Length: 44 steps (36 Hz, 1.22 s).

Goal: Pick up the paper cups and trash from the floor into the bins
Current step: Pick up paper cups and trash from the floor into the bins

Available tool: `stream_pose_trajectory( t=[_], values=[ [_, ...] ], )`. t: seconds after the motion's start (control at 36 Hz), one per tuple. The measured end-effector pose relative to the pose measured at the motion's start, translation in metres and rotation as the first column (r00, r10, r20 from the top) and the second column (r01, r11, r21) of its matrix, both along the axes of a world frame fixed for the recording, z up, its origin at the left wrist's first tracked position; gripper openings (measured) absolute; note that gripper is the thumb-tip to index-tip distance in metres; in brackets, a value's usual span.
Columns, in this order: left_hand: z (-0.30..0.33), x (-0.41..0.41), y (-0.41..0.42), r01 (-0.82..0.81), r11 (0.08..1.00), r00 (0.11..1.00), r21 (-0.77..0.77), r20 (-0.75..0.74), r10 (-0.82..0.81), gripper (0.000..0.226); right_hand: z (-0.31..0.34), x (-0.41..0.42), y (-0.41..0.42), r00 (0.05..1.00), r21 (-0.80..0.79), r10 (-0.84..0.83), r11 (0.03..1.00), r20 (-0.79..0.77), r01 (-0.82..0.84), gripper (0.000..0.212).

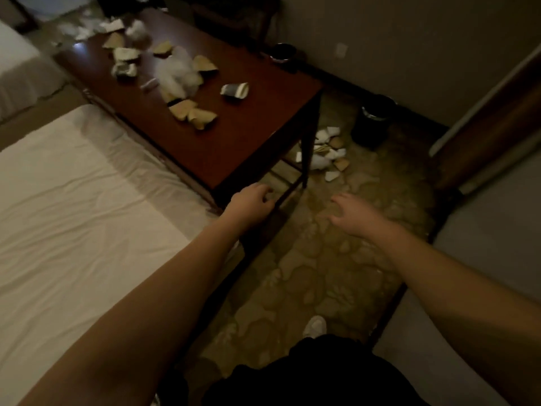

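Both hands empty, left hand (254, 197) loosely curled, right hand (352, 213) spread; step toward the floor trash (328, 153) beside the black bin (373, 121); crouch, gather pieces.

Dark red-brown wooden table (234, 136): crushed paper cups and tan scraps (191, 112) strewn across the top, white crumpled tissue (175, 68) mid-table, one flattened dark-banded cup (235, 90) lying apart toward the right edge. Patterned carpet floor (322, 259): pile of crushed white and tan cups (328, 150) just beside the table's front right leg, black bin (371, 121) standing near the pile by the wall. White bed (73, 200) touching table's left side, bare sheet.
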<state>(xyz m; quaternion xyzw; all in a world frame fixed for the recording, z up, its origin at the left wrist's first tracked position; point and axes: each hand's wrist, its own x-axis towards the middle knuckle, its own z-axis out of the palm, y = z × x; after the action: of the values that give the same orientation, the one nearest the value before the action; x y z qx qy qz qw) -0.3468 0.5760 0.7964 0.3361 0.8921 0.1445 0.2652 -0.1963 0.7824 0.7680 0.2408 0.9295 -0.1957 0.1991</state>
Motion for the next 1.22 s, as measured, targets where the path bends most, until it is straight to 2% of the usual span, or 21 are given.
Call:
stream_pose_trajectory(
  t=[0.11,0.28,0.44,0.61,0.83,1.06,1.22],
  values=[
    [-0.004,0.012,0.064,0.009,1.000,0.996,-0.011,0.084,-0.008,0.040,-0.007,0.019,0.057,0.993,-0.036,-0.110,0.993,0.043,0.111,0.063],
    [-0.034,0.013,0.140,0.069,0.989,0.997,-0.132,0.046,-0.063,0.040,-0.026,0.036,0.126,0.972,-0.052,-0.221,0.973,0.085,0.225,0.061],
    [-0.064,-0.004,0.207,0.114,0.973,0.993,-0.201,0.031,-0.110,0.045,-0.044,0.042,0.183,0.948,-0.054,-0.290,0.953,0.135,0.299,0.061],
    [-0.094,-0.037,0.271,0.158,0.963,0.987,-0.220,0.049,-0.151,0.046,-0.062,0.032,0.242,0.938,-0.001,-0.287,0.956,0.194,0.293,0.061],
    [-0.134,-0.110,0.373,0.159,0.971,0.984,-0.179,0.105,-0.142,0.044,-0.079,-0.043,0.338,0.936,0.004,-0.252,0.966,0.248,0.259,0.060],
    [-0.155,-0.181,0.459,0.154,0.960,0.974,-0.233,0.200,-0.107,0.043,-0.081,-0.148,0.420,0.943,-0.010,-0.212,0.975,0.255,0.222,0.059],
    [-0.156,-0.224,0.506,0.131,0.957,0.962,-0.260,0.266,-0.060,0.041,-0.087,-0.190,0.474,0.931,-0.028,-0.222,0.970,0.290,0.240,0.059]
  ],
)
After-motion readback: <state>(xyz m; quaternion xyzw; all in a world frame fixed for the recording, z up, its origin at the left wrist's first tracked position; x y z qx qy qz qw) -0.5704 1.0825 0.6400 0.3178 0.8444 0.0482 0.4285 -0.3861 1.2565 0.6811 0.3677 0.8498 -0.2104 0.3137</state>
